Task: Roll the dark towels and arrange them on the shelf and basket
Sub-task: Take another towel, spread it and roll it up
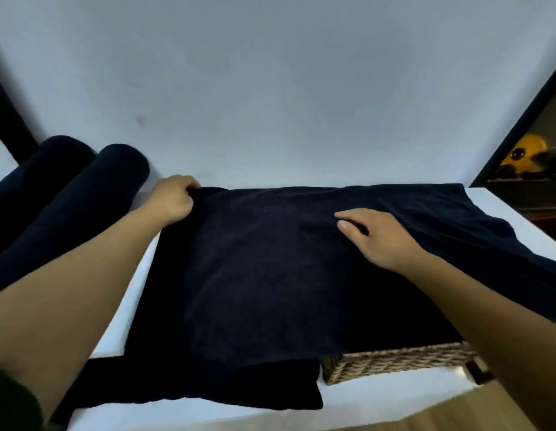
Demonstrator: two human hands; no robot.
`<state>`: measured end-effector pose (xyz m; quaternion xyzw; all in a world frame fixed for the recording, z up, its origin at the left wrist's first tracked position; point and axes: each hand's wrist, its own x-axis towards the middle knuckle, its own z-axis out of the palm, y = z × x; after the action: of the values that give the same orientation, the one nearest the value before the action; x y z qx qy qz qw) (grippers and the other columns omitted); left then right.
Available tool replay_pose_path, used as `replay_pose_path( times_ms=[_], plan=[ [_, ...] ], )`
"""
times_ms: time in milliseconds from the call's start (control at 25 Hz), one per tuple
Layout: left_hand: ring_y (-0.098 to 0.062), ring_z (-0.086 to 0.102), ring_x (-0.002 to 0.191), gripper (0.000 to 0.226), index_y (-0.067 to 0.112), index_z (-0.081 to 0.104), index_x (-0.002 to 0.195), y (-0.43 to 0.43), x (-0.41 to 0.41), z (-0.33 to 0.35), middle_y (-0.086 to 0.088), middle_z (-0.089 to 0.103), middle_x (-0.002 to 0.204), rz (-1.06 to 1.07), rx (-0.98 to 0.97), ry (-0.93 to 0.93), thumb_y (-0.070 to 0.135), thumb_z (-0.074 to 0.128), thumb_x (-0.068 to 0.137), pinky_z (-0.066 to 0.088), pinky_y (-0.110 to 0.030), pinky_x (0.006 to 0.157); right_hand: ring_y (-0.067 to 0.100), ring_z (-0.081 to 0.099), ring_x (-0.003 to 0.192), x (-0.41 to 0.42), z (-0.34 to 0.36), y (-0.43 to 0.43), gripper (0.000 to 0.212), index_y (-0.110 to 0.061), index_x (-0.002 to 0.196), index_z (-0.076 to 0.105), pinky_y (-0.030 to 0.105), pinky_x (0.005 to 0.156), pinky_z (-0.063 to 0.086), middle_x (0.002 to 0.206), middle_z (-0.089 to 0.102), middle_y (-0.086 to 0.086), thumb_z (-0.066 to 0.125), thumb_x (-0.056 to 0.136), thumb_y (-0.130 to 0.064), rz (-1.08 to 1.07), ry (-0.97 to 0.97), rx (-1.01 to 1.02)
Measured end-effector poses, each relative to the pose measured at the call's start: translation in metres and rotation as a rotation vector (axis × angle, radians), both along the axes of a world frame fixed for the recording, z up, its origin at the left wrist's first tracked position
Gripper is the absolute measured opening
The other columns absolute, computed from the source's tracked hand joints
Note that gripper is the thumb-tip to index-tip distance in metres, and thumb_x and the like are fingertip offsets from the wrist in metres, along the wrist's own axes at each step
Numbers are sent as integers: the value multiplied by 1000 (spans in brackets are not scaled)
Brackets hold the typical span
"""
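A dark navy towel (pixel 270 269) lies spread flat over the white shelf top (pixel 488 200), its front edge hanging over the shelf's front. My left hand (pixel 172 199) pinches the towel's far left corner. My right hand (pixel 379 236) rests on the cloth right of centre with fingers straight, pressing it flat. Two rolled dark towels (pixel 93 194) lie side by side at the far left. A wicker basket (pixel 394 363) sits on the lower shelf, partly hidden under the hanging towel. Another dark towel (pixel 239 390) lies on the lower shelf to the basket's left.
A pale wall (pixel 270 88) stands right behind the shelf. A black frame post (pixel 9 119) rises at the left. At the far right a dark cabinet holds a yellow object (pixel 525 154). Wooden floor (pixel 456 412) shows below the shelf.
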<state>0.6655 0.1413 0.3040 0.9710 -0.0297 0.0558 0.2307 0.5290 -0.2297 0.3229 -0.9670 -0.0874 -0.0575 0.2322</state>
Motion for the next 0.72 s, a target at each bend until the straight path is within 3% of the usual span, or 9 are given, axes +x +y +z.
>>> replay_pose_path(
  times_ms=[120,200,320,400,520,600,720],
  plan=[
    [-31,51,127,37,10,59,132,4,27,-3,-11,57,138,-72,73,114,3,48,97,37,-35,109,22,53,128,46,-5,-105,34,-14,127,65,31,108,35,135,63,3,50,101,-29,-264,-34,-39],
    [-28,55,123,33,9,61,130,4,38,-3,-10,60,134,-58,15,171,10,58,96,40,-34,107,30,52,128,76,-11,-160,34,-10,128,64,38,111,34,136,61,10,49,100,-24,-400,-6,-59],
    [-23,63,90,12,10,69,93,7,46,13,-9,68,98,60,-85,208,19,62,95,49,-28,79,36,49,130,109,-27,-203,44,-10,136,55,50,113,35,141,54,16,49,98,-31,-490,84,-82],
    [-31,64,90,22,4,69,85,16,54,19,-14,69,92,235,-214,135,21,59,95,50,-34,79,36,45,133,120,-45,-218,49,-11,139,51,52,112,35,144,50,17,50,98,-36,-503,114,-106],
    [-38,61,103,24,5,67,102,15,52,3,-18,67,109,381,95,120,25,56,93,50,-39,86,38,43,134,127,-57,-228,45,-14,138,54,54,112,34,145,48,17,52,98,-36,-511,71,-97],
    [-40,59,103,26,9,61,111,1,44,-5,-19,61,114,418,253,154,29,54,95,49,-42,82,36,43,135,128,-59,-232,46,-15,137,55,54,112,34,145,48,16,51,97,-38,-517,62,-93],
    [-44,54,109,33,5,56,123,-35,31,6,-22,56,123,364,388,-204,24,51,97,45,-50,88,34,39,139,123,-51,-228,53,-13,138,54,55,114,31,149,46,15,46,96,-44,-548,39,-138]
  ],
)
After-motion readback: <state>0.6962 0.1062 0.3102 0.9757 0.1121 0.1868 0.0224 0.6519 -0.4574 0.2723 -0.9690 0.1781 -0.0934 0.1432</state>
